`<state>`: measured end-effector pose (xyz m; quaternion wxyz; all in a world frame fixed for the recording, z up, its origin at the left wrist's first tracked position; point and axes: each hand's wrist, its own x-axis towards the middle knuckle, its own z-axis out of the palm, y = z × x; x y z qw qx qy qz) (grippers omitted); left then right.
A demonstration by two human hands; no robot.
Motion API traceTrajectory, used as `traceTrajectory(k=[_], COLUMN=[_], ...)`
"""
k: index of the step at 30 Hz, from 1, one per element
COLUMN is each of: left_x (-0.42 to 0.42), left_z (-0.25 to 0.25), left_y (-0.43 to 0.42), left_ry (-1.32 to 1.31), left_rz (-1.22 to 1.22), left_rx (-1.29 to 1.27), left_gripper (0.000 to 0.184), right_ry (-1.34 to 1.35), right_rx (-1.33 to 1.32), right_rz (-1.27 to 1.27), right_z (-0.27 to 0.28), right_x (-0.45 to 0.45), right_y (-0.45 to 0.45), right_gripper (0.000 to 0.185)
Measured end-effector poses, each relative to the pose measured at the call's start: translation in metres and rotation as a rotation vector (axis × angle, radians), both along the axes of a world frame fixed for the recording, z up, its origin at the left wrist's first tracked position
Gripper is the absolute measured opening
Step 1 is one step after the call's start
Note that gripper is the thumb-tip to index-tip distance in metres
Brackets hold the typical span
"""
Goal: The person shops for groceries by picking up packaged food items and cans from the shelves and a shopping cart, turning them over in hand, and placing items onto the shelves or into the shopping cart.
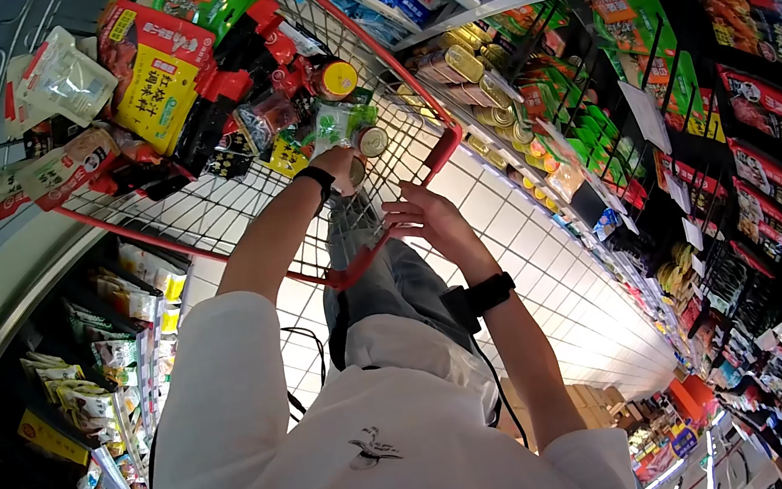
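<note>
My left hand (336,167), with a black band on the wrist, reaches into a wire shopping cart (255,261) with red plastic edging. Its fingers are curled at a small round can (357,173), partly hidden by the hand. Beside it are another can (374,142) and a green-and-white packet (330,126). My right hand (430,218) is at the cart's near edge, fingers apart and nothing visible in them. A jar with a yellow lid (338,80) lies farther in, among dark packages and a large red-and-yellow bag (160,72).
Shelves with hanging packets (769,102) and rows of cans (466,66) line the right side. More packaged goods (79,392) stand on shelves at the left. Pale floor tiles (557,270) show below the cart. A cable (509,394) hangs beside my right arm.
</note>
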<state>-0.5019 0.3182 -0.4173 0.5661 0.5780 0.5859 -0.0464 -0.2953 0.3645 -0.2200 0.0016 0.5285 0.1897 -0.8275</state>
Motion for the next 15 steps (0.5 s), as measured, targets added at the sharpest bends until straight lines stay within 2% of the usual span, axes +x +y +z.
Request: traceTrajectory(k=[1, 3, 4, 5, 7, 9, 11, 12, 13, 15], left_x=[-0.005, -0.017, -0.022, -0.024, -0.026, -0.026, -0.02, -0.014, -0.005, 0.012], left_z=[0.025, 0.098, 0.11, 0.122, 0.17, 0.198, 0.221, 0.266, 0.28, 0.3], left_y=[0.007, 0.031, 0.032, 0.031, 0.032, 0.028, 0.02, 0.022, 0.018, 0.009], left_ry=[0.011, 0.032, -0.039, -0.026, -0.206, -0.273, -0.391, -0.387, -0.381, -0.561], left_rz=[0.004, 0.009, 0.065, 0.07, 0.25, 0.27, 0.248, 0.33, 0.324, 0.366], left_rx=[0.005, -0.265, -0.252, -0.244, -0.203, -0.129, 0.371, 0.132, 0.141, 0.348], left_gripper=[0.086, 0.078, 0.068, 0.068, 0.059, 0.052, 0.053, 0.055, 0.055, 0.056], right_ry=[0.02, 0.048, 0.036, 0.024, 0.021, -0.011, 0.021, 0.128, 0.236, 0.316], right_rx=[-0.009, 0.004, 0.031, 0.058, 0.122, 0.233, 0.237, 0.203, 0.169, 0.183], right_rz=[-0.008, -0.008, 0.002, 0.012, 0.013, 0.013, -0.014, -0.049, -0.083, -0.116], right_z=[-0.001, -0.002, 0.002, 0.005, 0.014, 0.028, 0.046, 0.057, 0.068, 0.087], right_x=[0.003, 0.008, 0.008, 0.009, 0.01, 0.009, 0.012, 0.014, 0.017, 0.024], right_y=[-0.001, -0.004, -0.004, -0.004, -0.005, -0.003, -0.001, 0.001, 0.001, -0.002], right_gripper=[0.055, 0.049, 0.049, 0.049, 0.047, 0.044, 0.043, 0.043, 0.044, 0.044])
